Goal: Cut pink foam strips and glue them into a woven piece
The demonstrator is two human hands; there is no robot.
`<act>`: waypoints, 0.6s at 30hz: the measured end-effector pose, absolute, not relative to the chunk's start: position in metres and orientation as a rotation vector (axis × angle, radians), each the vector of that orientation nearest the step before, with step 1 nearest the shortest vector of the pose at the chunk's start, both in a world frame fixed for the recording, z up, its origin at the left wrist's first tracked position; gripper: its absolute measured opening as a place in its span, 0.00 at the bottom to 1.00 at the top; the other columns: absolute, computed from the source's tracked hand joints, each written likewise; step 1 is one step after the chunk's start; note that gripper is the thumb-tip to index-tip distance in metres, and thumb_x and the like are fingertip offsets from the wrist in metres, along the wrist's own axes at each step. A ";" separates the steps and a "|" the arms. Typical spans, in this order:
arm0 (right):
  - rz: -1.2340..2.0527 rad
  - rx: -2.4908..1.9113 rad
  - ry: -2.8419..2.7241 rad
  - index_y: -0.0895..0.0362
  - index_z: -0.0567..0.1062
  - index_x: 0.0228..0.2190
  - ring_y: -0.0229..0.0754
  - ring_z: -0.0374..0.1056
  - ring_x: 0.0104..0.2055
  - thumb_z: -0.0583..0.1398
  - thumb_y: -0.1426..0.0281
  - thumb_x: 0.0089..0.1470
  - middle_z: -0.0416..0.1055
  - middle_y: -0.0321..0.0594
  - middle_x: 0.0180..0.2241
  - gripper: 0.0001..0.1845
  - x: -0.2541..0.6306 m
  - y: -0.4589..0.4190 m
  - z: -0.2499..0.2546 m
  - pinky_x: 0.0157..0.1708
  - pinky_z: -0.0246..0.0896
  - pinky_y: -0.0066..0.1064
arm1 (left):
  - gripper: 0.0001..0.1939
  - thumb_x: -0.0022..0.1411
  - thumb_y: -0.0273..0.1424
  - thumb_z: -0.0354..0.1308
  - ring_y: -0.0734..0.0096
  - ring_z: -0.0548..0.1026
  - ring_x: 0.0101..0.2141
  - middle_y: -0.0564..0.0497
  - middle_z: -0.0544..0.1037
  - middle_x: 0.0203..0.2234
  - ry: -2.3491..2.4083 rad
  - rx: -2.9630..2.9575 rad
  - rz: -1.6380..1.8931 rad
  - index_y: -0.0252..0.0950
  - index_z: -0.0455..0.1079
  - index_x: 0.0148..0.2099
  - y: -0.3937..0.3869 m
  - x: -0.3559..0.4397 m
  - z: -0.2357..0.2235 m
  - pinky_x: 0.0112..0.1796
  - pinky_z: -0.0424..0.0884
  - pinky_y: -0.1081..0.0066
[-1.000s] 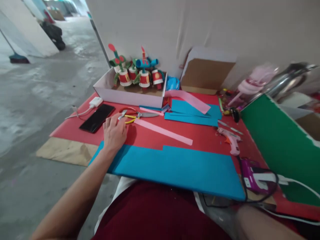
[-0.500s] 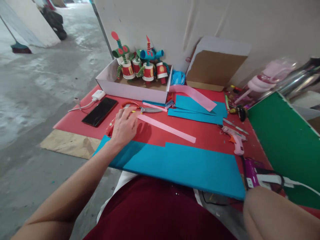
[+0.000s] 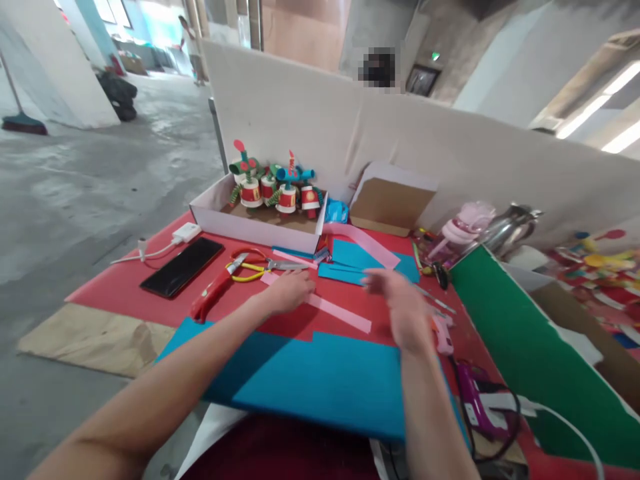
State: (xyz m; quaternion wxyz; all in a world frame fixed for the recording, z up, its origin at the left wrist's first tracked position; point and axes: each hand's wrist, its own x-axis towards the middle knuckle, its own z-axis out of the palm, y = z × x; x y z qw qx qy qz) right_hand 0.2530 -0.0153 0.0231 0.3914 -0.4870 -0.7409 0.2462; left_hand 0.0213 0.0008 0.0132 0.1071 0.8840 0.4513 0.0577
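Over the middle of a pink paper strip [image 3: 345, 315], my left hand [image 3: 287, 293] is palm down with its fingers loosely extended, touching or just above the strip. My right hand [image 3: 400, 303], smeared by motion, reaches in beside the blue paper pieces [image 3: 340, 272]; its fingers point left and nothing shows in them. Left of my left hand lie scissors [image 3: 253, 272] with red and yellow handles, and a red utility knife [image 3: 215, 290]. Wide blue sheets [image 3: 300, 380] cover the table's near edge, beneath my forearms.
A white box [image 3: 255, 230] holds several paper-cup figures [image 3: 287, 198]. A black phone [image 3: 183, 267] lies at left. On the right are a pink glue gun [image 3: 443, 333], a purple power strip [image 3: 477, 400], a green board [image 3: 540, 360] and a pink bottle [image 3: 463, 230]. Another person [image 3: 190, 50] stands far back.
My left hand has moved right, away from the scissors handles and knife, onto the pink strip. My right hand has come up from the lower right over the table. The view has tilted up.
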 end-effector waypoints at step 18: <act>0.662 -1.361 -2.294 0.56 0.76 0.36 0.45 0.67 0.45 0.69 0.68 0.50 0.73 0.41 0.39 0.11 0.241 -0.008 -0.006 0.46 0.60 0.38 | 0.09 0.58 0.23 0.50 0.61 0.74 0.39 0.47 0.77 0.34 1.253 2.468 0.180 0.37 0.70 0.34 0.009 0.007 0.010 0.40 0.67 0.66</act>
